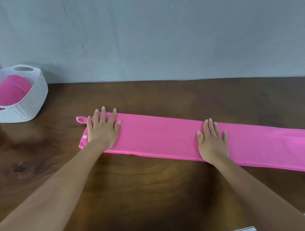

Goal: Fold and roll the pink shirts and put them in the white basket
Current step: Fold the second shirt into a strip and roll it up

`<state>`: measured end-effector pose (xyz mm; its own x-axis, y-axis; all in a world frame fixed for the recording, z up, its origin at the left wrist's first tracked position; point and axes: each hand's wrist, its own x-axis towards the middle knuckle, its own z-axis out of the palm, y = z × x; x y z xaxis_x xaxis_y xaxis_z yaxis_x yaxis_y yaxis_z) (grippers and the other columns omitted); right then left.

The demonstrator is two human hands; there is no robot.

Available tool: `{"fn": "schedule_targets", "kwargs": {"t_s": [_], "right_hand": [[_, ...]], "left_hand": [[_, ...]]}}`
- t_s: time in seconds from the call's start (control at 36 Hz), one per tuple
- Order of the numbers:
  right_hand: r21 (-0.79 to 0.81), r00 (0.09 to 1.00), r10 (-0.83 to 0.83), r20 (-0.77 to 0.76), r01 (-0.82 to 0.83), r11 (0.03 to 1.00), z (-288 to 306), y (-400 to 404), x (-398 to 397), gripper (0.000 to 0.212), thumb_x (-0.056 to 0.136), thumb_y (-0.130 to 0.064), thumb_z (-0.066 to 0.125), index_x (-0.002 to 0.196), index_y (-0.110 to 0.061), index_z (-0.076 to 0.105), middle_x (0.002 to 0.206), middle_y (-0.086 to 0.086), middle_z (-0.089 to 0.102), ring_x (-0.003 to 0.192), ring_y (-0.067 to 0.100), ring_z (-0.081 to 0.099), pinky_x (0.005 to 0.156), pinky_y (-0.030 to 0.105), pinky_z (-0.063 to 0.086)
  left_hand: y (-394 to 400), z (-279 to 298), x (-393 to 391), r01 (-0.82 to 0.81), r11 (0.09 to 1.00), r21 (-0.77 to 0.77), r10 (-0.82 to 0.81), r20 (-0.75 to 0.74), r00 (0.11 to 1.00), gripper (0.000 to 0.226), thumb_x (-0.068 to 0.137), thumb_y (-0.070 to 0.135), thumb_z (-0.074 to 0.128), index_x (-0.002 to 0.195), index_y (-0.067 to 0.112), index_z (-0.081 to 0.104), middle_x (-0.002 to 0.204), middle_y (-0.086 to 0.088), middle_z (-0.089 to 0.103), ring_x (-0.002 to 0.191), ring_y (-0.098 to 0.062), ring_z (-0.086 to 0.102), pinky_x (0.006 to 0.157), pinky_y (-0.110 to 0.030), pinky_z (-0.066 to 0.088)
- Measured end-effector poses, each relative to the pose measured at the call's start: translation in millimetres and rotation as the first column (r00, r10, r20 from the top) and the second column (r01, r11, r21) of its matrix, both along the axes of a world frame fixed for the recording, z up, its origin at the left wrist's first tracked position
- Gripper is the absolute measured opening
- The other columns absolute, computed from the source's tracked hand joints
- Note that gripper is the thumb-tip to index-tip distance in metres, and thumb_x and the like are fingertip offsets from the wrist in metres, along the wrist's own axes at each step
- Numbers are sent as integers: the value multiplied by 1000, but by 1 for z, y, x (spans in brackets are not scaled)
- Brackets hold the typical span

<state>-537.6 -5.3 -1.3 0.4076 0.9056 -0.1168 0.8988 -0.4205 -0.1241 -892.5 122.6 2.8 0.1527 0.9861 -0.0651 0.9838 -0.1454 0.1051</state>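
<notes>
Basket [34, 100], white, sits far left on the wooden table [155, 189], holding a rolled pink shirt [9, 90]; left hand [103, 131] presses, fingers spread, the folded pink strip's [168, 138] left end; right hand [213, 143] lies flat mid-strip, fingers nearly together.

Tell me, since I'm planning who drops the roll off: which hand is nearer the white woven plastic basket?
Left. The left hand presses the long folded pink shirt at the end towards the white woven plastic basket; the right hand presses farther along it.
</notes>
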Motion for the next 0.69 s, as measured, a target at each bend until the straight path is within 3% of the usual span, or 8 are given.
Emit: {"fn": "schedule_targets", "kwargs": {"t_s": [0.08,0.19,0.36,0.56,0.69], "right_hand": [[-6,1000,2,-10,-2,1000,0,0,1,66,104,-51,2,160,-19,-11,168,-4,-15,154,14,-15,125,46,-5],[-14,1000,21,-22,-22,1000,2,-1,2,66,104,-51,4,160,-18,-12,168,-3,-16,154,15,-15,125,45,-6],[-11,993,104,-49,-105,994,9,-7,13,66,105,-50,8,160,-17,-11,168,-3,-15,154,13,-13,126,42,-2],[46,968,232,-93,-229,972,13,-17,42,62,108,-43,14,161,-17,-4,169,-3,-9,154,10,-9,126,37,4],[70,952,291,-96,-285,956,10,-29,72,64,105,-48,6,161,-18,-4,169,-3,-8,154,11,-9,125,35,-1]], "left_hand": [[-9,7,19,9,999,38,-10,30,999,63,105,54,13,162,30,11,170,-8,6,156,-33,0,125,-53,0],[-33,11,65,166,985,43,-169,98,981,62,106,52,17,163,27,11,170,-6,5,157,-25,-1,126,-46,1],[-62,8,141,259,966,17,-257,207,944,62,107,51,22,162,25,18,170,-3,7,157,-21,0,127,-41,1],[-86,8,231,263,965,-10,-246,321,914,57,108,48,23,161,26,22,170,0,9,157,-17,2,126,-38,1],[-91,-1,263,207,978,28,-207,267,941,59,107,51,17,160,27,25,169,0,14,157,-17,5,126,-40,3]]}}
